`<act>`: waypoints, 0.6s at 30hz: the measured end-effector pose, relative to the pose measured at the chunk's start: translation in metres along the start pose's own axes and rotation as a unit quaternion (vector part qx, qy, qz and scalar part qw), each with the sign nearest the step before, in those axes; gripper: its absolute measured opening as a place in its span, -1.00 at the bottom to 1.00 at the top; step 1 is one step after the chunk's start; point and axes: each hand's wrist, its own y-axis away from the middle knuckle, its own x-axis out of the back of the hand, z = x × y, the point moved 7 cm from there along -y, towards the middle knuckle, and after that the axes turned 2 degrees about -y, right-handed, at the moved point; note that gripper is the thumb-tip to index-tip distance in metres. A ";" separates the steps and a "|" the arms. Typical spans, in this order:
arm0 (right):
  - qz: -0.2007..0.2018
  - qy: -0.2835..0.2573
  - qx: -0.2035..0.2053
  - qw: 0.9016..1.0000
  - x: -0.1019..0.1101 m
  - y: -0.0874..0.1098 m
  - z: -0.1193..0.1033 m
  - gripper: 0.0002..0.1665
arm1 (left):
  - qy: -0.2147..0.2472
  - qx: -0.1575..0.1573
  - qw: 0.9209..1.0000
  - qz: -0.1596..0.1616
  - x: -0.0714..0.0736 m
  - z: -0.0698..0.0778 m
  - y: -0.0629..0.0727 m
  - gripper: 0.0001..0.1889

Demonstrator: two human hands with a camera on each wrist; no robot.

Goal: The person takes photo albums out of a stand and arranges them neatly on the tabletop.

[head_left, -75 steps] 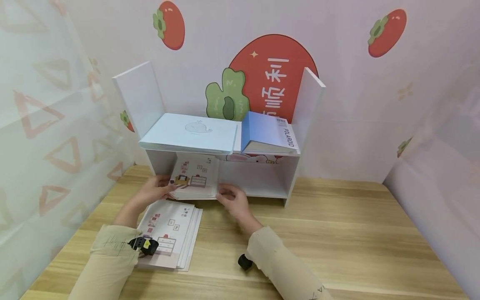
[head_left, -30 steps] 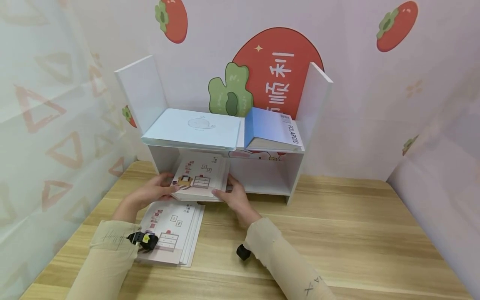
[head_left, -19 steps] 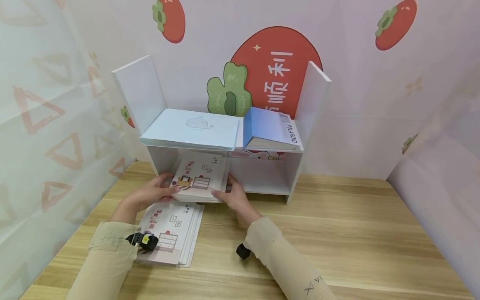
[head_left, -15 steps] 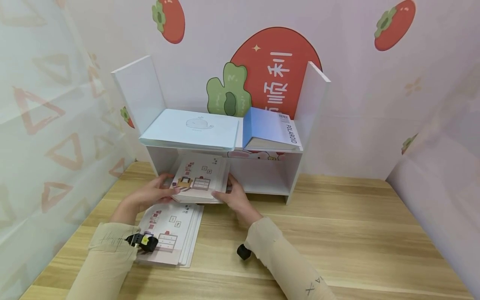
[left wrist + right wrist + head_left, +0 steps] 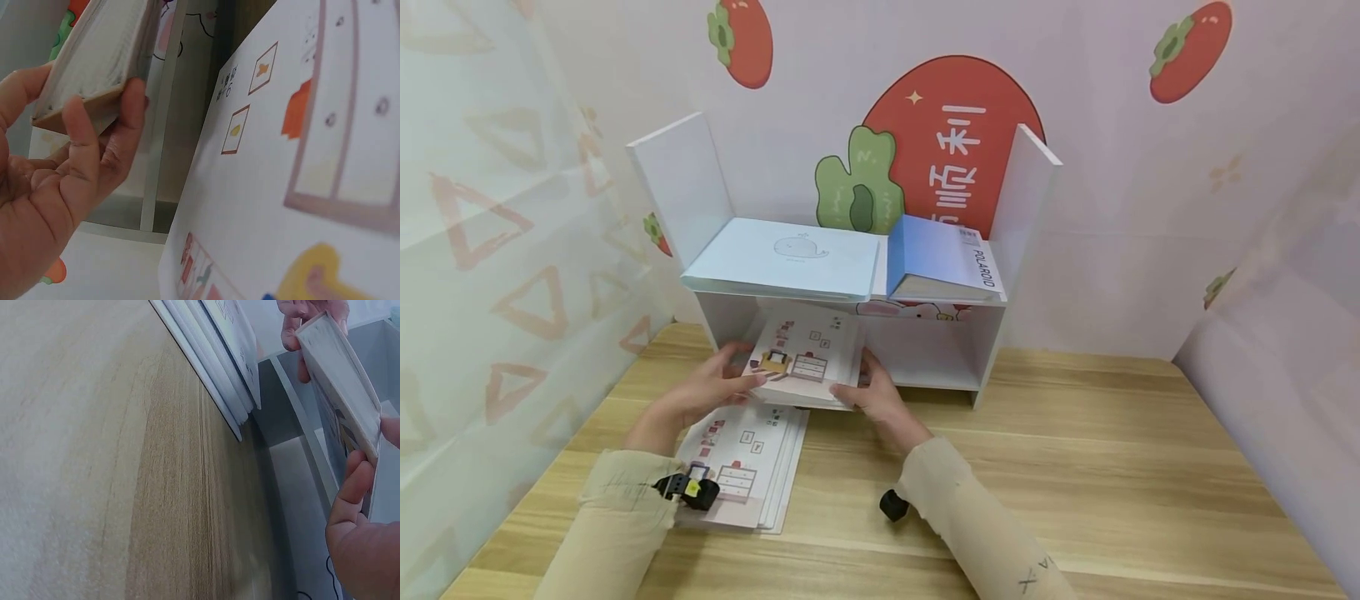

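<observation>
Both hands hold a thick photo album or book [image 5: 805, 354] with a cartoon-room cover, at the front of the lower compartment of a white shelf [image 5: 985, 354]. My left hand [image 5: 709, 390] grips its left front corner, thumb on top. My right hand [image 5: 880, 402] grips the right front corner, thumb on the cover. In the left wrist view, the fingers [image 5: 81, 140] curl round the book's edge [image 5: 94, 59]. Both hands and the book's thick page edge [image 5: 347, 375] show in the right wrist view. A stack of similar books [image 5: 741, 471] lies on the table below, partly under my left forearm.
On the shelf's upper board lie a pale blue whale-print book [image 5: 790, 257] and a blue album marked POLAROID [image 5: 943, 258]. Upright side panels [image 5: 1026, 200] flank them. The wooden table [image 5: 1075, 475] extends to the right.
The book has shifted slightly right and outward from the lower compartment. My right hand has moved from its right edge to a thumb-on-top grip at the front corner.
</observation>
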 end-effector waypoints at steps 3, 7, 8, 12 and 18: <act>0.007 -0.007 -0.005 1.000 0.001 0.002 -0.001 0.11 | 0.003 -0.008 1.000 0.000 -0.002 0.002 0.001 -0.12; 0.011 -0.012 -0.007 1.000 0.005 0.005 -0.003 0.11 | 0.011 -0.013 1.000 -0.011 -0.006 0.003 0.001 -0.10; 0.011 -0.014 -0.008 1.000 0.005 0.005 -0.003 0.10 | 0.014 -0.014 1.000 -0.015 -0.007 0.003 0.001 -0.10; 0.007 -0.026 -0.005 1.000 0.007 0.009 -0.005 0.12 | 0.033 -0.014 0.999 -0.029 -0.010 0.004 0.004 -0.08; -0.004 -0.036 -0.002 0.999 0.010 0.014 -0.006 0.13 | 0.029 -0.027 0.998 -0.054 -0.017 0.009 0.010 -0.06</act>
